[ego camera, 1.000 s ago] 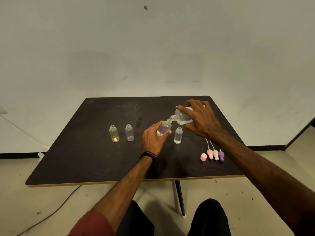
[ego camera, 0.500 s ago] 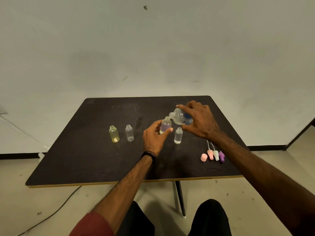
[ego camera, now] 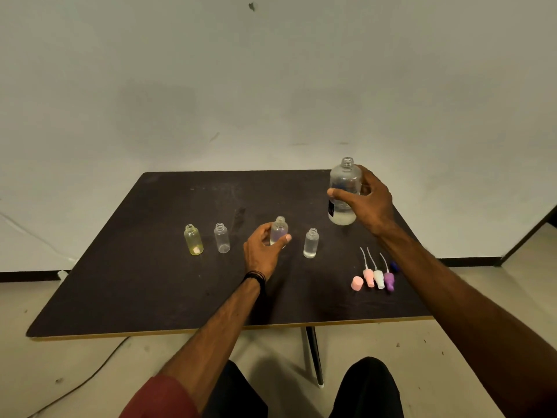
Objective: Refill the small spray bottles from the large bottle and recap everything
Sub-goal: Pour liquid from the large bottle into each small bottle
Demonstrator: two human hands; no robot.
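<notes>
My left hand (ego camera: 262,251) grips a small purple-tinted bottle (ego camera: 278,229), upright and uncapped, at the middle of the dark table (ego camera: 135,282). My right hand (ego camera: 366,203) holds the large clear bottle (ego camera: 343,191) upright and uncapped near the table's far right. A small clear bottle (ego camera: 311,243) stands between my hands. To the left stand a yellow bottle (ego camera: 193,240) and another clear one (ego camera: 222,238), both open. Spray tops in pink (ego camera: 368,276), white (ego camera: 379,278) and purple (ego camera: 388,280) lie beside a pink cap (ego camera: 357,283) at the front right.
A small blue cap (ego camera: 394,266) lies partly hidden by my right forearm. The table's front edge (ego camera: 211,330) runs just past my knees. A cable (ego camera: 84,378) trails on the floor at the left. A plain wall stands behind the table.
My right hand has tipped the large bottle back upright and moved it right and away from the purple bottle. My left hand has set the purple bottle upright.
</notes>
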